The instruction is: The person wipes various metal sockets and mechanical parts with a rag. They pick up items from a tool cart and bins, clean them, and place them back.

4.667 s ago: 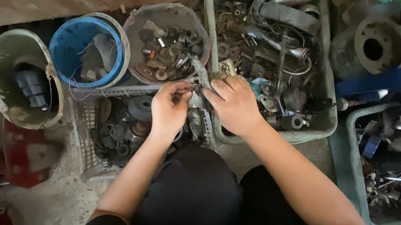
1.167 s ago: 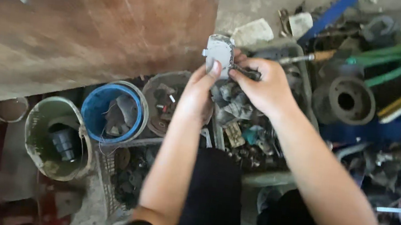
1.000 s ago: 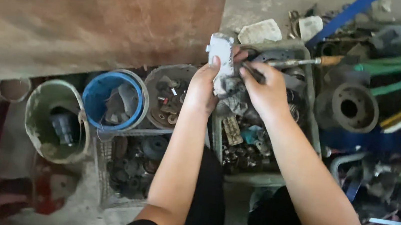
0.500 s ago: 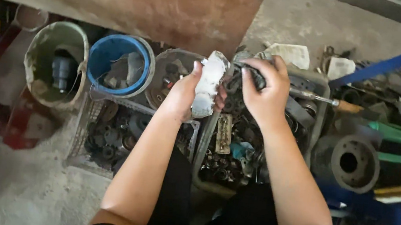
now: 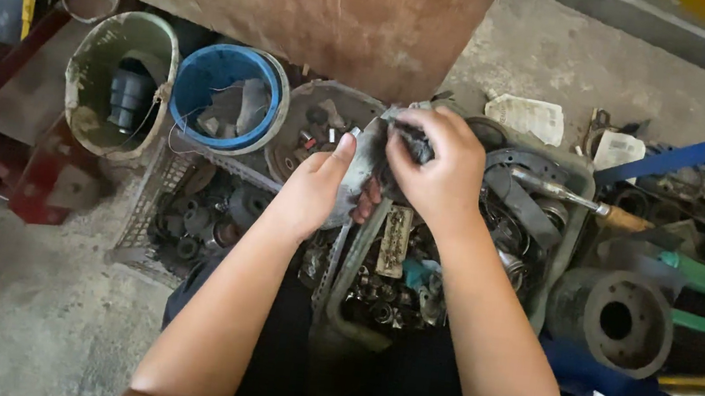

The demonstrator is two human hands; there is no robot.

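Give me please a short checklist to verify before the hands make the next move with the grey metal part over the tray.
1. Left hand on the grey metal part: ok, palm and thumb are against it.
2. Right hand has a grip on a dark piece at the top of the part: ok, fingers curl around it.
3. Part is above the grey tray of scrap: ok.
4. Whether the dark piece is joined to the part or loose: cannot tell, the fingers hide it.
5. Screwdriver lying in the tray is apart from the hands: ok.
6. Blue bucket and wire basket stand apart from the left arm: ok.
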